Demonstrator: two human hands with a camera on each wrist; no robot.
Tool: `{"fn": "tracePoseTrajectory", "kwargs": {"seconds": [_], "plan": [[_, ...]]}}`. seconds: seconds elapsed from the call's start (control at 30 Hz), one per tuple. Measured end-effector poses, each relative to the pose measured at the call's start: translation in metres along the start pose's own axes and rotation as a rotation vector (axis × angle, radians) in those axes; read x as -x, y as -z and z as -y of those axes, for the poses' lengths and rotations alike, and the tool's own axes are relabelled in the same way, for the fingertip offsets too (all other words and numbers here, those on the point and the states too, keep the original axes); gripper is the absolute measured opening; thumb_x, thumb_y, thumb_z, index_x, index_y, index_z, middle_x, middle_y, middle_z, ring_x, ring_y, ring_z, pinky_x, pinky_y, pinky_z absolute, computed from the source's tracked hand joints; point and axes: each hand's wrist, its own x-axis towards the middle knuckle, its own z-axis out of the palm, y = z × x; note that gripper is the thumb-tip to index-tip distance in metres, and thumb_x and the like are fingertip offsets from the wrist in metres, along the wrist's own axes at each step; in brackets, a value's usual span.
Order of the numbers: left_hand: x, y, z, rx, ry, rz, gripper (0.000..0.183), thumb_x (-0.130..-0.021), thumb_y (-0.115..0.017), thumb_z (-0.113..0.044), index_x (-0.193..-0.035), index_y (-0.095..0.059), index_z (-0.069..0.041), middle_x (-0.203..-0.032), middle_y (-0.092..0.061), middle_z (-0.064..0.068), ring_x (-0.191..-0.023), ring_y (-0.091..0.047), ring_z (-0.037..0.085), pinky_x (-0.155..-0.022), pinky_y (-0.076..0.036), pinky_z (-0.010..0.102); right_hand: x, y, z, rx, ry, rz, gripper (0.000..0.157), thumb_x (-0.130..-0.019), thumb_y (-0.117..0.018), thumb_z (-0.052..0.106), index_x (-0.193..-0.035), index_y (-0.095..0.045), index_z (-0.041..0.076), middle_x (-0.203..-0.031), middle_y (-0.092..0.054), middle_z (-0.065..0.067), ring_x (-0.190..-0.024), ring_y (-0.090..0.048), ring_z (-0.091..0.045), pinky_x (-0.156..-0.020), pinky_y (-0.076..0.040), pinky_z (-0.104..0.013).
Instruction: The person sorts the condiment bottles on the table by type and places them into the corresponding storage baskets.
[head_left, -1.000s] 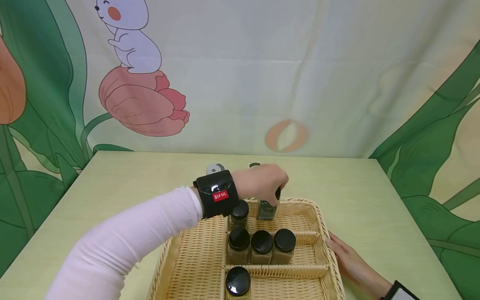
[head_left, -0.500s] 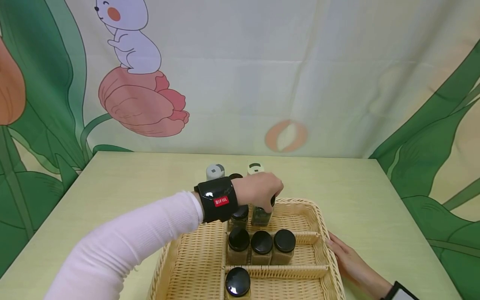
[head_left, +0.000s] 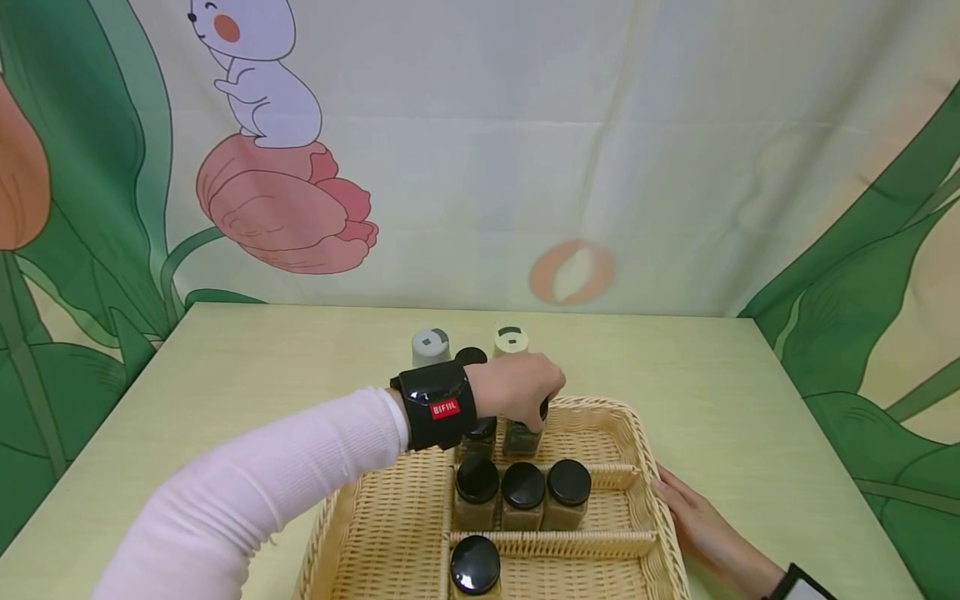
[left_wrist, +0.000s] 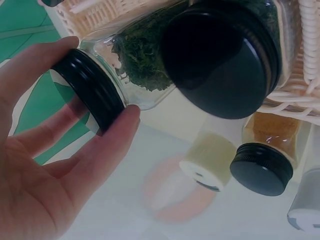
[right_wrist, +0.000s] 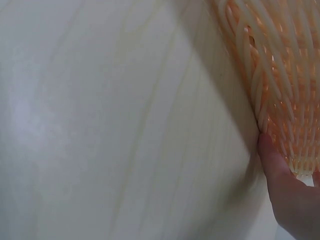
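Head view: herb jar (head_left: 522, 440) had shifted toward 7 o'clock since a second earlier; stood upright in basket's (head_left: 647, 458) 1-o'clock compartment, neighbour jar (head_left: 477, 447) at its 9 o'clock.
Left wrist: left hand (left_wrist: 45, 155) pinched lid (left_wrist: 89, 90); lid pointed 8 o'clock, long axis 8-to-2.
Right wrist: right hand's (right_wrist: 292, 200) visible fingers, parted, touched basket.

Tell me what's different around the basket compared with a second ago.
The left hand, gripping a jar of green flakes by its lid, moved it left and nearer the person, closer to the back compartment's black-lidded jar. Beyond, the dark cap and pale cap show more fully. The right hand stayed against the basket; the front four jars haven't moved.
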Motion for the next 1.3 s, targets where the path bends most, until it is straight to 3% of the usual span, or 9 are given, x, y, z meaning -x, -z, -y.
{"fn": "tracePoseTrajectory", "kwargs": {"seconds": [0.33, 1.0, 1.3], "plan": [[-0.003, -0.011, 0.005, -0.007, -0.023, -0.013, 0.019, -0.073, -0.072, -0.015, -0.074, -0.055, -0.008, -0.063, -0.042, -0.005, -0.06, -0.04, 0.011, -0.056, -0.031, 0.024, 0.0, 0.0, -0.001, -0.001, 0.002, -0.006, 0.071, -0.09, -0.039, 0.047, -0.143, -0.011, 0.008, -0.14, -0.019, -0.027, -0.121, -0.032, -0.042, -0.091, -0.036, -0.049], [-0.008, -0.022, 0.009, -0.003, 0.025, 0.026, 0.022, -0.072, -0.073, -0.018, -0.073, -0.052, -0.011, -0.066, -0.045, -0.005, -0.061, -0.042, 0.011, -0.055, -0.032, 0.021, -0.002, 0.0, 0.0, 0.029, -0.013, -0.025, 0.083, -0.084, -0.043, 0.056, -0.143, -0.011, 0.008, -0.14, -0.02, -0.026, -0.121, -0.032, -0.041, -0.09, -0.037, -0.047], [-0.009, -0.023, 0.009, -0.003, 0.038, 0.04, 0.022, -0.072, -0.072, -0.017, -0.072, -0.051, -0.011, -0.064, -0.043, -0.005, -0.059, -0.04, 0.011, -0.053, -0.03, 0.021, -0.001, 0.0, -0.001, 0.0, -0.003, -0.021, 0.077, -0.086, -0.042, 0.053, -0.143, -0.013, 0.009, -0.139, -0.023, -0.026, -0.12, -0.034, -0.041, -0.09, -0.037, -0.048]]}}
